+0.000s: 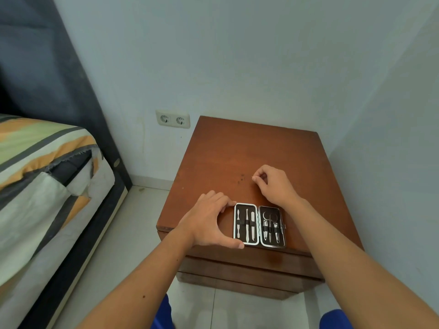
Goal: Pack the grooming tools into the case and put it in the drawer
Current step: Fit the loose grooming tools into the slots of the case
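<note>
case (259,226) lies open, touching left hand (209,219).

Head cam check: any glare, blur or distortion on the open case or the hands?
Head view: soft, even light; case sharp, tools legible, only mild sheen on its metal rim. Wide-angle bending toward the frame edges. Left hand and right hand sharp; whatever the right hand pinches is too small to identify.
</note>
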